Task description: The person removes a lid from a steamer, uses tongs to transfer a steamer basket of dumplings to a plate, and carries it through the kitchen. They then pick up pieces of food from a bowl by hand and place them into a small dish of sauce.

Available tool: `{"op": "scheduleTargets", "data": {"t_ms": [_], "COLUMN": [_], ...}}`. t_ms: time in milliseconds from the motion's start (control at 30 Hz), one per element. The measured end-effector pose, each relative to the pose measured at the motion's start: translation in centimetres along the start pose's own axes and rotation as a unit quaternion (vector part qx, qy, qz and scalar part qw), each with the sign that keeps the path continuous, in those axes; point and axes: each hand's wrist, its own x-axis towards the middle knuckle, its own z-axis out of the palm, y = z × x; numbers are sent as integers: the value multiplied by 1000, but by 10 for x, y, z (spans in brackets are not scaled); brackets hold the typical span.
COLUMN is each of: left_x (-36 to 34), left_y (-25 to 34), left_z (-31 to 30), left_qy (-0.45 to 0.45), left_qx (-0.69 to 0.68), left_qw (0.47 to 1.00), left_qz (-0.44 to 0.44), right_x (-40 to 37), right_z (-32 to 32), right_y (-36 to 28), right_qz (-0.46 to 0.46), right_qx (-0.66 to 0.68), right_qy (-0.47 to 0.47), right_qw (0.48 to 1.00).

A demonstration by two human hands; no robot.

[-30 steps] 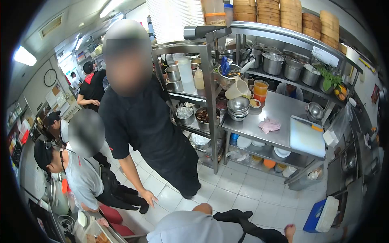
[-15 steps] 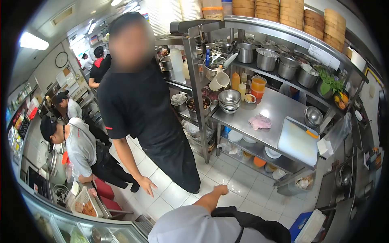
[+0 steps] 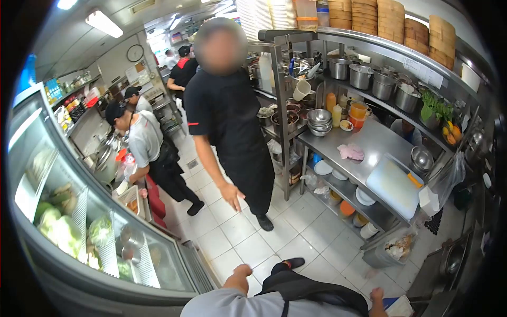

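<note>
My left hand [image 3: 243, 270] hangs low over the tiled floor, fingers loosely curled, with nothing visible in it. At the lower right, my right hand [image 3: 376, 294] is also curled beside my dark apron [image 3: 311, 290]. Nothing shows in it, though its fingers are partly turned away. Beside it lies a white and blue object [image 3: 398, 306], cut off by the frame edge. Neither hand touches a work surface. A co-worker in black [image 3: 232, 121] stands facing me, one hand [image 3: 231, 196] lowered with its fingers spread.
On the left stands a glass-fronted fridge [image 3: 182, 259] holding cabbages. To the right, a steel table [image 3: 338, 134] bears a cutting board [image 3: 393, 185], a knife and a pink cloth [image 3: 350, 152]. A waste bin [image 3: 388, 256] is below. Other workers [image 3: 148, 137] stand behind on the left.
My view has swung left, bringing the fridge, my shoe and my right hand into sight. One hand reached forward earlier; my left hand now hangs low. The co-worker appears farther off.
</note>
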Motion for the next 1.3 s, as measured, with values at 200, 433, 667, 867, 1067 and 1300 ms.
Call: {"op": "scheduleTargets", "data": {"t_ms": [200,433,667,867,1067,1300], "left_x": [-137,-384,-634,-693,-716,-712], "left_y": [-99,-169,-193,-187,-199,-213], "left_z": [52,-151,-265,-297,-325,-323], "left_qy": [254,828,961,962,904,912], "left_qx": [-405,-239,-207,93,125,85], "left_qw": [861,507,181,236,372,375], "left_qz": [-174,-8,42,-96,-168,-142], "right_x": [45,-20,3,6,-33,-82], "right_z": [-64,30,53,33,38,107], "right_y": [-150,-175,-172,-206,-254,-250], "right_qz": [21,33,-144,-181,-127,-268], "right_qx": [285,7,-114,-132,-148,-109], "right_qy": [-312,-527,-501,-371,-528,-548], "right_qw": [906,849,846,901,826,785]}}
